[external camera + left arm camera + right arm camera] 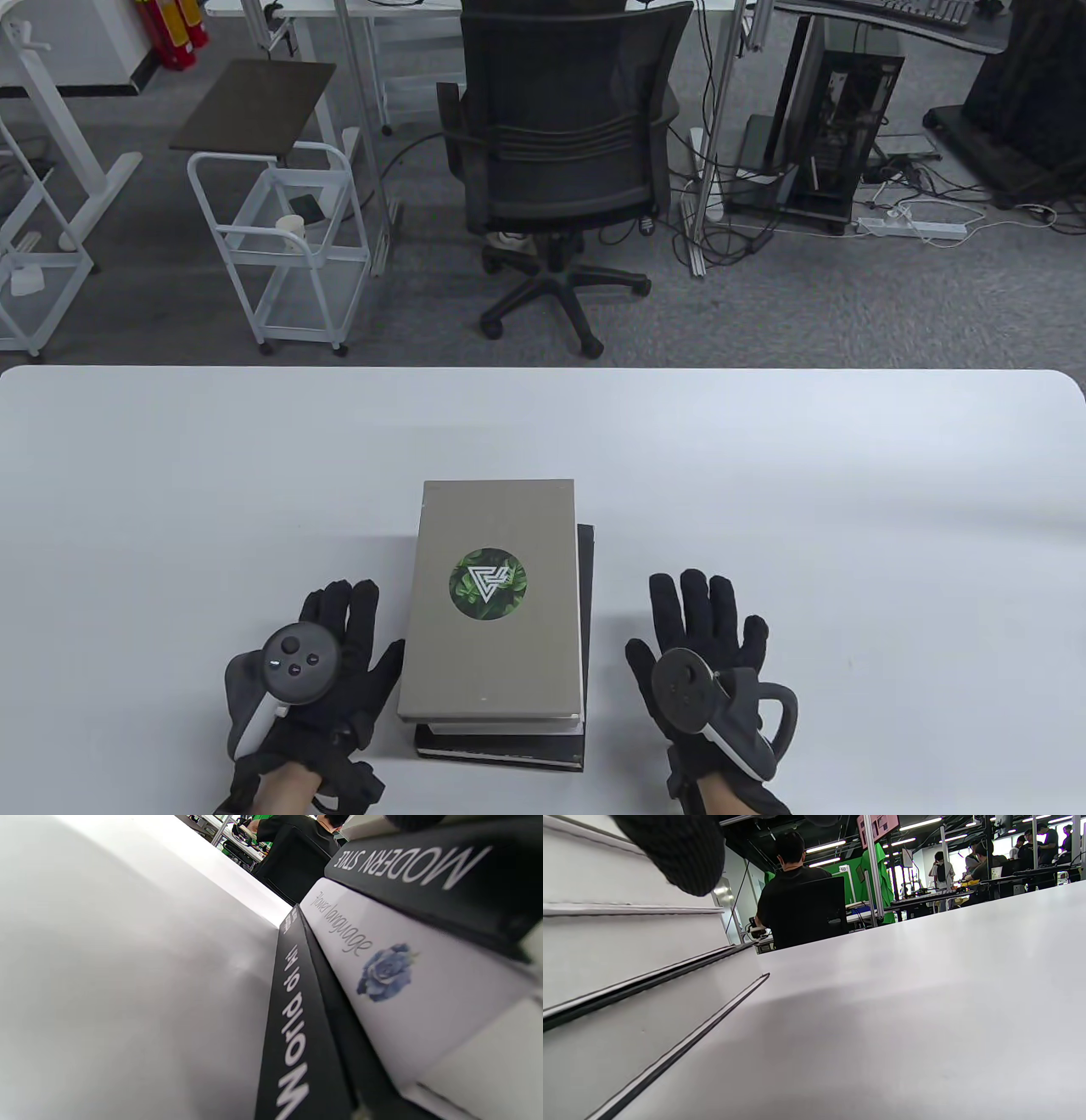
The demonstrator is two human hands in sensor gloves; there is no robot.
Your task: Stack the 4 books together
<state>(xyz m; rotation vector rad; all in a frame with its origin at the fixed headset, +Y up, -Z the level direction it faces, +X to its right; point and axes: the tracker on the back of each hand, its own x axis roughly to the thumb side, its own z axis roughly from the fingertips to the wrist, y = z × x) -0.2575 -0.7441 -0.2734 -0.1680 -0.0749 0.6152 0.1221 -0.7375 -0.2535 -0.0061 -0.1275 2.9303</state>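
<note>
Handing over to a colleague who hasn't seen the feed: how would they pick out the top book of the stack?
On the white table, between the left hand and right hand, sits one stack of books. The top book is grey, with a round green leaf sticker bearing a white triangle logo; those beneath show black or white edges.

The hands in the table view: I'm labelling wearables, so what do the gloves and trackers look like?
Both the left hand and the right hand wear black fabric gloves covering every finger. A dark grey round-faced tracker sits on the back of each; the left one shows buttons. Each has a ring and a white band. Bare skin shows at both wrists.
</note>
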